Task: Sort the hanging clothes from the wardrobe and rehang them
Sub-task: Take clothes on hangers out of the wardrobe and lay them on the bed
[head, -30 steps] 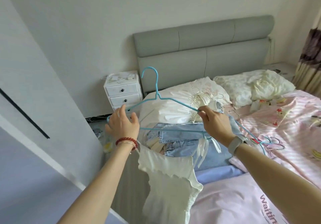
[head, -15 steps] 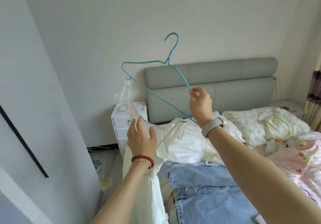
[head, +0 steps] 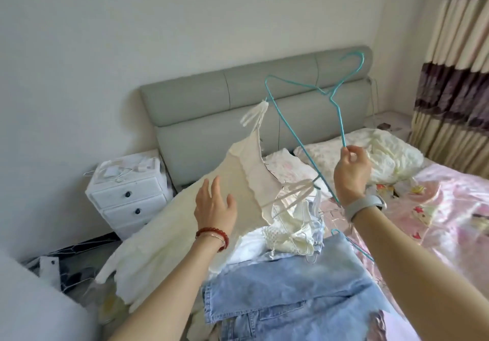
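A cream strappy dress (head: 185,224) hangs by its tied straps from a blue wire hanger (head: 304,94) and swings out sideways to the left over the bed. My right hand (head: 350,171) pinches the hanger's right arm near its lower end, holding it up tilted. My left hand (head: 215,207) is spread with straight fingers against the dress's upper part. Below on the bed lie light blue jeans (head: 291,293) and a heap of white clothes (head: 288,232) with thin wire hangers in it.
Another blue hanger (head: 354,248) lies on the pink bedcover (head: 449,213). A white bedside drawer unit (head: 129,195) stands left of the grey headboard (head: 238,94). Pillows lie at the head of the bed; a striped curtain (head: 455,62) hangs at the right.
The hanger has swung to the right and lower, and the dress has flown out sideways. My left hand has let go of the dress top and now lies spread on it.
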Demonstrator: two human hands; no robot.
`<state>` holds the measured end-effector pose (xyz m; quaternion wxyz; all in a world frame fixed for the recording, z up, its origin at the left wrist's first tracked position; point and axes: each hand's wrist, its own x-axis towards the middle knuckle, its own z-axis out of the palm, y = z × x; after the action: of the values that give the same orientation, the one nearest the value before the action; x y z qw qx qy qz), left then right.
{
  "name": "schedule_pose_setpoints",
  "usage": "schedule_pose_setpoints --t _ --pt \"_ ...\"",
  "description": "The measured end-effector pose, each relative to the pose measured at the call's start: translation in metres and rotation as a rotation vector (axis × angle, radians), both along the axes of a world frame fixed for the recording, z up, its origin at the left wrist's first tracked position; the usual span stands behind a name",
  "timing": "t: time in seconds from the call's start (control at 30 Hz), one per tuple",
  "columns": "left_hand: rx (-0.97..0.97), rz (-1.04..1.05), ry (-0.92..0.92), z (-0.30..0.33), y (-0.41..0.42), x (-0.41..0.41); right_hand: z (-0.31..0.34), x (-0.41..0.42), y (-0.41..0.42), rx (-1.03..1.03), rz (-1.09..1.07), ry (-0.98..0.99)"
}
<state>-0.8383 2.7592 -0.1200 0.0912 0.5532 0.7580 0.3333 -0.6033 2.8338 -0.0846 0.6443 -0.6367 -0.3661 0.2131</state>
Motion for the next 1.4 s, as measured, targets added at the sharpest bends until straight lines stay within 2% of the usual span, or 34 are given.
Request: schedule_pose_setpoints --t 0.1,0.23,0.37,0.5,0.57,0.67,0.8,0.87,1.0,1.1,1.2,1.4 --pt "-0.117 -0.051 0.011 -0.039 0.034 0.023 -0.056 0.023 0.021 -0.117 -0.026 -0.069" --pt "-0.323 -0.102 0.026 -0.099 0.057 0.039 -0.128 0.021 0.035 -0.249 0.078 -0.197" --pt "-0.514 -0.127 0.088 -0.155 0.069 0.040 -0.178 -0.007 0.048 -0.257 0.245 -0.090" --pt "-0.660 -0.169 0.180 -0.207 0.089 0.030 -0.238 -0.025 0.067 -0.464 0.350 0.031" --pt "-0.739 -0.219 0.237 -0.235 0.099 0.022 -0.273 -0.030 0.075 -0.596 0.446 -0.074" --pt "-0.846 -0.263 0.289 -0.278 0.114 0.009 -0.319 -0.029 0.078 -0.779 0.526 -0.361" --pt "-0.944 -0.262 0.283 -0.323 0.128 -0.003 -0.353 -0.028 0.076 -0.826 0.646 -0.473" --pt "-0.959 -0.277 0.260 -0.333 0.131 -0.006 -0.361 -0.029 0.075 -0.800 0.684 -0.543" --pt "-0.942 -0.283 0.279 -0.320 0.136 -0.007 -0.351 -0.030 0.075 -0.786 0.572 -0.557" --pt "-0.836 -0.270 0.339 -0.286 0.145 -0.014 -0.324 -0.033 0.081 -0.790 0.525 -0.624" --pt "-0.689 -0.227 0.362 -0.245 0.143 -0.022 -0.292 -0.040 0.079 -0.681 0.534 -0.758" --pt "-0.472 -0.105 0.385 -0.185 0.077 -0.023 -0.241 -0.067 0.028 -0.523 0.624 -0.983"
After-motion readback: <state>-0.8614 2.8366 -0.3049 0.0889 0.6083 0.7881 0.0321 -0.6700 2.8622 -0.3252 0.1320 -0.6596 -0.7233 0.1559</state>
